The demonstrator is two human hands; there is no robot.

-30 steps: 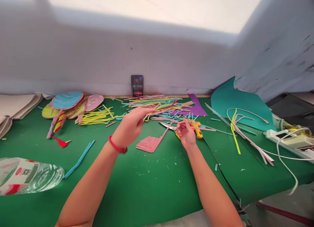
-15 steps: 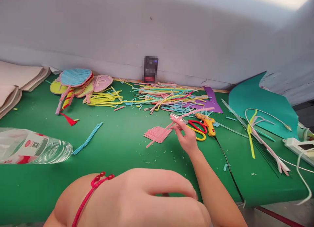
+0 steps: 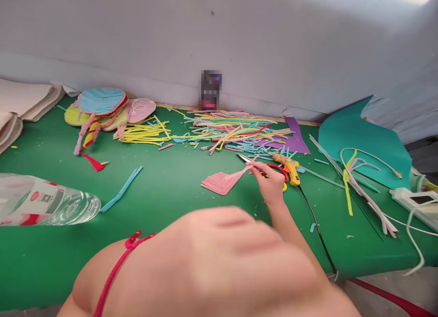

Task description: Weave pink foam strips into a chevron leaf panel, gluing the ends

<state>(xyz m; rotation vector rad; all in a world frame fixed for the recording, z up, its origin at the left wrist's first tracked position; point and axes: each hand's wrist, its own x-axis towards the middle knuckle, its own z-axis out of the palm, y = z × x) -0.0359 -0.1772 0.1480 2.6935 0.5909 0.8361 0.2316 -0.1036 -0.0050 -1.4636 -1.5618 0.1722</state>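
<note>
The right hand [image 3: 270,184] pinches the loose tail of a pink woven piece [image 3: 219,182] lying mid-table on the green table [image 3: 164,189], and hides most of the scissors [image 3: 244,158]. The left hand [image 3: 219,262] looms blurred near the camera, so I cannot tell its grip.

Left hand [image 3: 239,262]: bare, seen large and blurred.
Left wrist: thin red cord bracelet [image 3: 116,271] with small loops at its knot.
Right hand [image 3: 270,182]: bare.
Forearms: bare as far as they show.
</note>
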